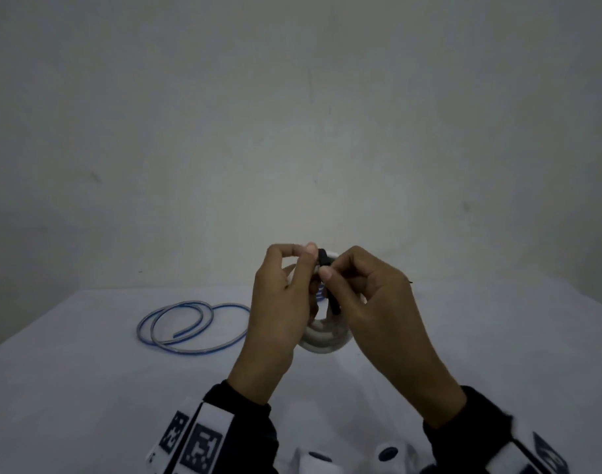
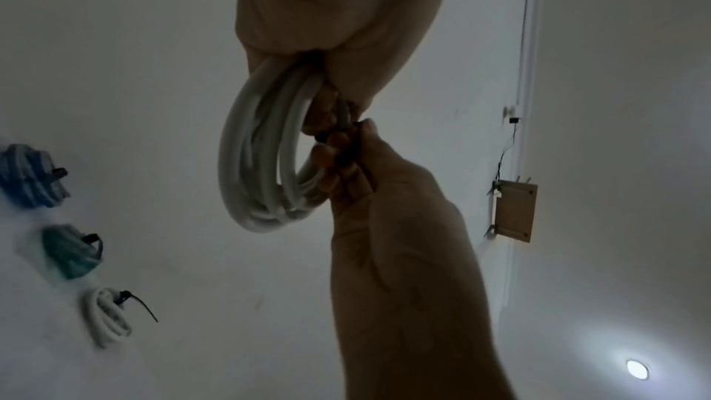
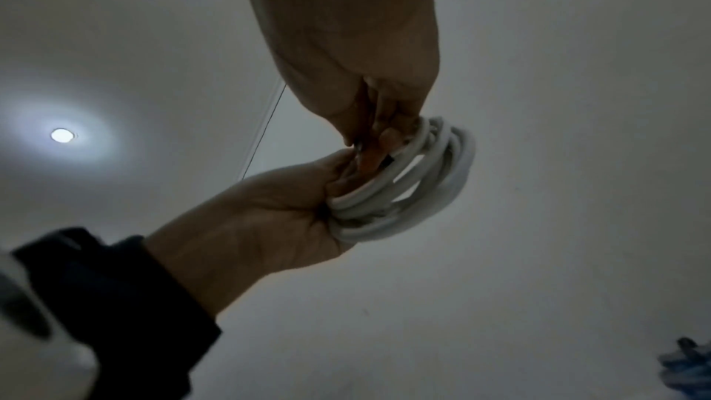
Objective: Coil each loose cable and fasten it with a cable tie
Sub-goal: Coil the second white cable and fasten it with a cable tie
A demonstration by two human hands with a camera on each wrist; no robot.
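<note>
A white cable coil [image 1: 323, 336] hangs in the air above the white table [image 1: 87, 371], held between both hands. My left hand [image 1: 306, 265] grips the coil's top with curled fingers, its thumb pressing near the head of the black cable tie [image 1: 324, 258]. My right hand [image 1: 330, 273] pinches the tie, whose strap runs down behind the coil and whose thin tail [image 1: 410, 282] pokes out to the right. From the left wrist, the coil [image 2: 246, 163] dangles from my left hand [image 2: 327, 81] while my right hand [image 2: 338, 145] nips the tie. The right wrist shows the coil [image 3: 427, 190] too.
A loose blue cable [image 1: 190, 323] lies in open loops on the table, left of the hands. Three tied bundles lie on the table: blue [image 2: 30, 175], green [image 2: 69, 251] and white [image 2: 107, 315]. A plain wall stands behind the table.
</note>
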